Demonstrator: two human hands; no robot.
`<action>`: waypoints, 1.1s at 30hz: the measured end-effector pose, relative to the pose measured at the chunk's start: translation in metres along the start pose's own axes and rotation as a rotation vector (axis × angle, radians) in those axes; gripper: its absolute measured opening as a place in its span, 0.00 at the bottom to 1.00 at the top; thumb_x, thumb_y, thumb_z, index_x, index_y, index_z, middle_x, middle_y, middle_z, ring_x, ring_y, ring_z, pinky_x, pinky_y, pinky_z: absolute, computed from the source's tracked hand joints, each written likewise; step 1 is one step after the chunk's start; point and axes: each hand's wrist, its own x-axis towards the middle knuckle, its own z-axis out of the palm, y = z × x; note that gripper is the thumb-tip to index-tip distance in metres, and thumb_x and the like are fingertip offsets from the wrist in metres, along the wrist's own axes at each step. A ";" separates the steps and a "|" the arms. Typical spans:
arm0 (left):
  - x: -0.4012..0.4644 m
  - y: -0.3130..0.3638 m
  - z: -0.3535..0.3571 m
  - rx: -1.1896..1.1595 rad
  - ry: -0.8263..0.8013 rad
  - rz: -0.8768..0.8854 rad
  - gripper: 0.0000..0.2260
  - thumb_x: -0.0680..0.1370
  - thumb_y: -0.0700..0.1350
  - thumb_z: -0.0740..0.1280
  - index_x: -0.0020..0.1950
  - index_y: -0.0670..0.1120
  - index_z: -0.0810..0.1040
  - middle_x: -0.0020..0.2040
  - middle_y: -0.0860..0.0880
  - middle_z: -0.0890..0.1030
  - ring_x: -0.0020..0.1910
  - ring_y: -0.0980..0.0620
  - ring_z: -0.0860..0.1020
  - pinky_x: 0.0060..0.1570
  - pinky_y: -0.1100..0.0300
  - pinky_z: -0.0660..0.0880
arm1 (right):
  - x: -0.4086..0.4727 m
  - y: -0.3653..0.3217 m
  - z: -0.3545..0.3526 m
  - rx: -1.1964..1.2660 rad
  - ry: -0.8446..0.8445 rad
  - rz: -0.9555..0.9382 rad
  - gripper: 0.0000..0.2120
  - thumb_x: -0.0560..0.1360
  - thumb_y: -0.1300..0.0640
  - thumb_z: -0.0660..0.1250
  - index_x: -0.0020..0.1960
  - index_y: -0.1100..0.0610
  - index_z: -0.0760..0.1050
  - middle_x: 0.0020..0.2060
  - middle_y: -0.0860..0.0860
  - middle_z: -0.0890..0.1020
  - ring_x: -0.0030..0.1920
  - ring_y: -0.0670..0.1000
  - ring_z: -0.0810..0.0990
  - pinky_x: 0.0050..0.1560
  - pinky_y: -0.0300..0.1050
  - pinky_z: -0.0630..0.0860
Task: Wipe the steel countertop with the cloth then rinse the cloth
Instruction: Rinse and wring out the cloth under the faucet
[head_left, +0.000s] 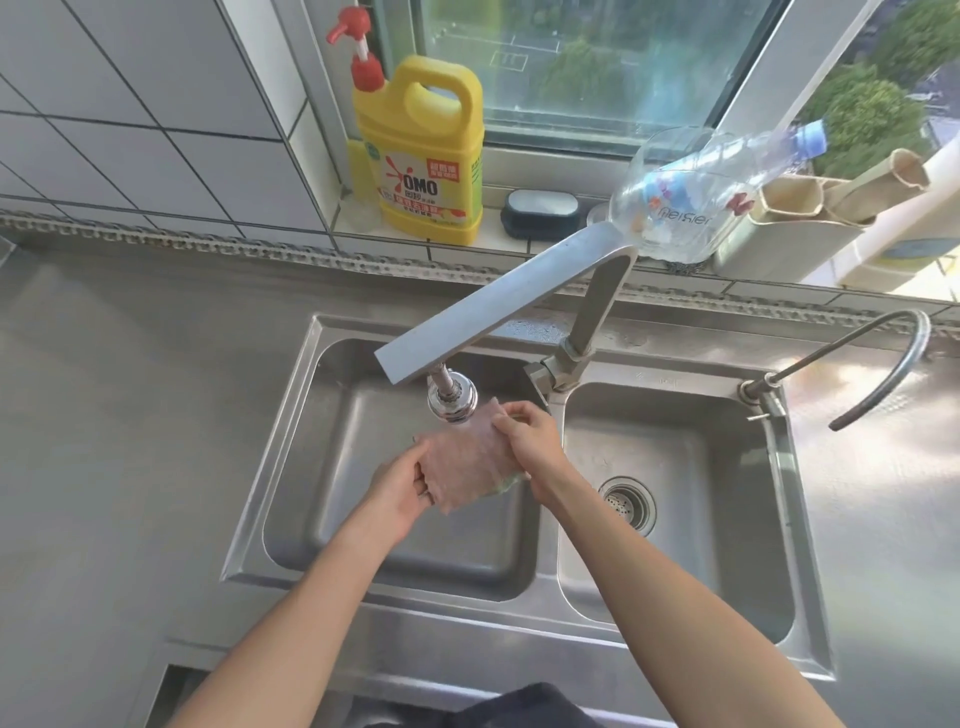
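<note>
A pinkish cloth (467, 462) is stretched between both hands over the left basin of the steel double sink (291, 467), right under the tap's spray head (451, 402). My left hand (402, 488) grips the cloth's lower left edge with its fingers curled under it. My right hand (530, 439) pinches the cloth's upper right edge. A greenish layer of the cloth shows at its lower right corner. The steel countertop (130, 415) spreads to the left of the sink. Running water cannot be made out.
The flat swivel tap (498, 306) reaches over the left basin. A curved thin spout (898, 364) stands at the right. On the sill sit a yellow detergent jug (426, 156), a dark brush (540, 213), a clear plastic bottle (691, 202) and a beige holder (800, 218). The right basin's drain (626, 501) is visible.
</note>
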 end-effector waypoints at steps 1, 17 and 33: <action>0.001 0.001 0.003 0.007 -0.007 -0.001 0.15 0.85 0.50 0.64 0.64 0.42 0.80 0.56 0.42 0.85 0.51 0.47 0.84 0.43 0.52 0.79 | -0.001 -0.001 -0.002 0.005 0.003 -0.006 0.02 0.78 0.62 0.70 0.48 0.56 0.80 0.45 0.51 0.82 0.42 0.46 0.78 0.36 0.31 0.74; -0.002 0.033 0.003 0.138 -0.081 0.053 0.14 0.87 0.48 0.61 0.69 0.45 0.78 0.62 0.42 0.85 0.56 0.46 0.84 0.49 0.53 0.80 | -0.024 0.004 0.011 0.105 0.070 0.010 0.12 0.79 0.59 0.71 0.62 0.54 0.78 0.46 0.49 0.85 0.47 0.46 0.83 0.44 0.39 0.80; 0.016 0.056 -0.031 0.133 -0.192 0.102 0.07 0.83 0.49 0.68 0.53 0.48 0.84 0.43 0.48 0.86 0.35 0.53 0.85 0.33 0.57 0.81 | -0.008 -0.018 0.039 0.085 0.092 0.006 0.03 0.77 0.54 0.74 0.46 0.52 0.86 0.39 0.46 0.88 0.39 0.46 0.84 0.33 0.39 0.79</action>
